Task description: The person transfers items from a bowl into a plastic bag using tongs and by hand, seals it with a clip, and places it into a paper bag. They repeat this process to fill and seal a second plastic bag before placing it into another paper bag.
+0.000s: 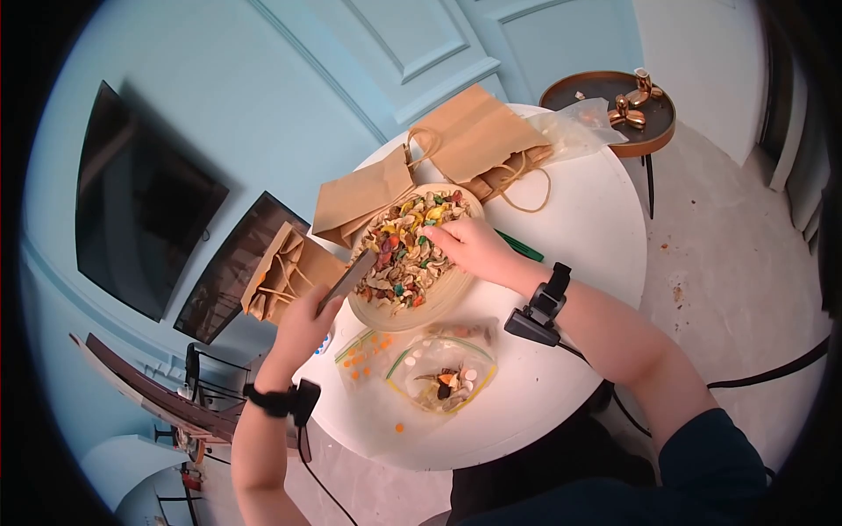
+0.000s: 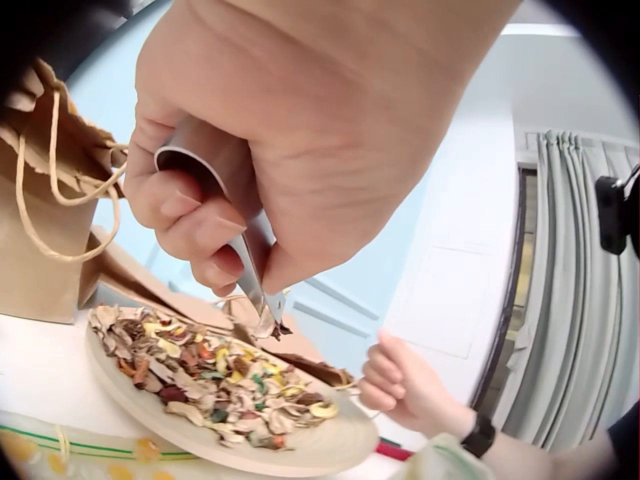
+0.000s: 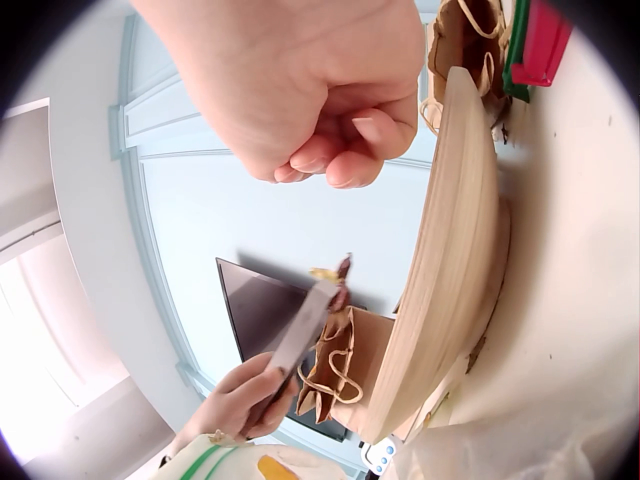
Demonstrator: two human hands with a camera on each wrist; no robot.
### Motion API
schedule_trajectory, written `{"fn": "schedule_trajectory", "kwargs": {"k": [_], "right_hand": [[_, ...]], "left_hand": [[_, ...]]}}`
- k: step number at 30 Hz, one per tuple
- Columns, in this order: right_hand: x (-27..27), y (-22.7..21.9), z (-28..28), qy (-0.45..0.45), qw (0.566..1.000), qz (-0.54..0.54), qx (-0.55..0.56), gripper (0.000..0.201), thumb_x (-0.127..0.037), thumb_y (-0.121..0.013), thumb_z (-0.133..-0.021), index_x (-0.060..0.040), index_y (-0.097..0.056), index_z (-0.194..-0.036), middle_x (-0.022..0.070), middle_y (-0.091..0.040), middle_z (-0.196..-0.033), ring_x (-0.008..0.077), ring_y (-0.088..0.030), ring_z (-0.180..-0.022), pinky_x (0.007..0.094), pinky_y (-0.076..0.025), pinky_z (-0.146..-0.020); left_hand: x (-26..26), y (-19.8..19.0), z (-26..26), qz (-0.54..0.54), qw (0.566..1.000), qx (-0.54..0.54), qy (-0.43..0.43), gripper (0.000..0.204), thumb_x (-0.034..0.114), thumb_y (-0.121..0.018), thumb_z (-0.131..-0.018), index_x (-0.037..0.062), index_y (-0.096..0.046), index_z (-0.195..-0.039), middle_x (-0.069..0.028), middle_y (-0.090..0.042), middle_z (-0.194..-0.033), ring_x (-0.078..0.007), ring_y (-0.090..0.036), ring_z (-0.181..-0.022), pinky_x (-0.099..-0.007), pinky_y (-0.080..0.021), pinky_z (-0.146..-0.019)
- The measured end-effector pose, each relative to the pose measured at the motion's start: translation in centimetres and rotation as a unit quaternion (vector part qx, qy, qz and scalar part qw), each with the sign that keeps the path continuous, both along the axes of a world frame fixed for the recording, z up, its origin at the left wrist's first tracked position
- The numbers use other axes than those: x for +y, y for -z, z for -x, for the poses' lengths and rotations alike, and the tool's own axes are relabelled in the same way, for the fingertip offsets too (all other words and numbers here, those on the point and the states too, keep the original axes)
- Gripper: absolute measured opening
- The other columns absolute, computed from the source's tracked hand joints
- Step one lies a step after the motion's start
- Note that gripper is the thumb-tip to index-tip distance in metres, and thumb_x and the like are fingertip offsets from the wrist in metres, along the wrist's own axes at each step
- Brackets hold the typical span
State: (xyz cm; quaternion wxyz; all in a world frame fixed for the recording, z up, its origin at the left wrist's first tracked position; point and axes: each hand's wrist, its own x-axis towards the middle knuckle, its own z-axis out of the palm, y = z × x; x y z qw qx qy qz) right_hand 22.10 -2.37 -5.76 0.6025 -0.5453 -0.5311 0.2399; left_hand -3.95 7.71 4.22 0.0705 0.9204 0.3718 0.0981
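My left hand (image 1: 303, 333) grips metal tongs (image 1: 347, 279) at the left edge of a round wooden plate (image 1: 377, 320). In the right wrist view, small dried pieces (image 3: 343, 285) in dark red and yellow show at the tongs' tips. A mixed heap of dried petals and slices (image 1: 412, 259), beige, yellow, red and green, covers the plate. My right hand (image 1: 474, 250) is over the plate's right side, fingers curled in toward the palm. The right wrist view shows nothing between those fingers (image 3: 355, 165); the inside of the palm is hidden.
Brown paper bags (image 1: 474, 131) stand behind and left of the plate. In front lie clear zip bags (image 1: 447, 368) with dried pieces and orange discs. A green object (image 1: 519, 245) sits right of the plate. A small round side table (image 1: 605, 145) stands at the back right.
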Motion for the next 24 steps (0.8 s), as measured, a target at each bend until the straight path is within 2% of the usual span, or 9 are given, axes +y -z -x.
{"fn": "schedule_trajectory", "kwargs": {"k": [1,2,6,10,11,13,16,22,24], "right_hand": [[0.0,0.0,0.0,0.0,1.0,-0.001,0.003,0.049,-0.033,-0.049,-0.096,0.0052,-0.051,-0.065,0.0147,-0.046,-0.05,0.0208,-0.039,-0.045,0.0374,-0.036,-0.049],[0.0,0.0,0.1,-0.001,1.0,0.0,0.005,0.049,-0.033,-0.049,-0.096,0.0052,-0.051,-0.065,0.0147,-0.046,-0.05,0.0208,-0.039,-0.045,0.0374,-0.036,-0.049],[0.1,0.1,0.1,0.0,1.0,-0.004,-0.003,0.049,-0.033,-0.05,-0.095,0.0054,-0.051,-0.066,0.0156,-0.048,-0.051,0.0225,-0.04,-0.045,0.0377,-0.036,-0.05],[0.2,0.2,0.2,0.009,1.0,0.004,-0.009,0.05,-0.035,-0.05,-0.095,0.0052,-0.052,-0.066,0.0165,-0.047,-0.051,0.024,-0.041,-0.045,0.0386,-0.037,-0.05],[0.2,0.2,0.2,0.011,1.0,0.006,-0.011,0.05,-0.035,-0.05,-0.095,0.0052,-0.052,-0.066,0.0169,-0.047,-0.051,0.0246,-0.041,-0.045,0.039,-0.037,-0.05],[0.3,0.3,0.3,0.01,1.0,0.005,-0.015,0.05,-0.036,-0.05,-0.095,0.0051,-0.052,-0.066,0.0173,-0.048,-0.052,0.0255,-0.041,-0.045,0.0393,-0.037,-0.05],[0.2,0.2,0.2,0.012,1.0,0.01,-0.025,0.05,-0.036,-0.05,-0.095,0.0049,-0.052,-0.066,0.0182,-0.048,-0.052,0.0275,-0.042,-0.045,0.0399,-0.037,-0.05],[-0.2,-0.3,0.3,0.008,0.999,0.009,-0.032,0.049,-0.036,-0.049,-0.095,0.0041,-0.053,-0.066,0.0191,-0.05,-0.055,0.031,-0.048,-0.048,0.0406,-0.039,-0.052],[-0.4,-0.5,0.3,0.004,1.0,0.007,-0.029,0.049,-0.036,-0.049,-0.095,0.0039,-0.054,-0.067,0.0192,-0.051,-0.056,0.0313,-0.049,-0.049,0.0406,-0.04,-0.053]], "left_hand": [[-1.2,-0.7,0.7,0.003,1.0,0.001,0.003,0.027,0.026,-0.058,-0.09,-0.0009,-0.054,-0.09,-0.0182,-0.051,-0.064,-0.0283,-0.05,-0.057,-0.0359,-0.04,-0.055],[-2.5,-1.3,1.6,0.004,1.0,0.003,0.002,0.027,0.026,-0.058,-0.09,-0.0009,-0.054,-0.09,-0.0182,-0.051,-0.064,-0.0283,-0.05,-0.057,-0.0359,-0.04,-0.055],[-8.9,-2.7,4.7,0.15,0.989,-0.013,0.007,0.017,0.016,-0.06,-0.089,-0.0002,-0.055,-0.087,-0.0138,-0.041,-0.059,-0.0144,-0.037,-0.053,-0.0304,-0.036,-0.05],[-12.3,-2.2,6.2,0.181,0.981,0.06,0.048,0.018,0.019,-0.061,-0.088,0.0018,-0.056,-0.093,-0.0171,-0.05,-0.063,-0.0257,-0.052,-0.054,-0.0336,-0.043,-0.053],[-12.4,-2.0,6.2,0.166,0.978,0.12,0.026,0.021,0.022,-0.061,-0.088,0.0026,-0.056,-0.094,-0.0199,-0.055,-0.068,-0.0318,-0.055,-0.058,-0.0347,-0.044,-0.056],[-11.7,-1.7,6.0,0.133,0.986,0.094,0.027,0.023,0.023,-0.061,-0.088,0.002,-0.056,-0.094,-0.0201,-0.054,-0.068,-0.0336,-0.055,-0.059,-0.0354,-0.044,-0.056],[-8.6,-1.9,4.9,0.072,0.996,0.046,-0.019,0.028,0.026,-0.062,-0.087,0.0001,-0.053,-0.095,-0.0222,-0.055,-0.069,-0.0391,-0.057,-0.064,-0.0396,-0.045,-0.056],[0.1,-0.1,0.5,-0.04,0.996,0.073,-0.008,0.032,0.031,-0.058,-0.089,-0.001,-0.054,-0.089,-0.0202,-0.059,-0.074,-0.0356,-0.057,-0.07,-0.0392,-0.045,-0.063],[1.9,0.9,-1.3,-0.087,0.983,0.153,-0.048,0.039,0.039,-0.055,-0.089,-0.0002,-0.056,-0.092,-0.0217,-0.062,-0.08,-0.0395,-0.06,-0.082,-0.0438,-0.047,-0.071]]}}
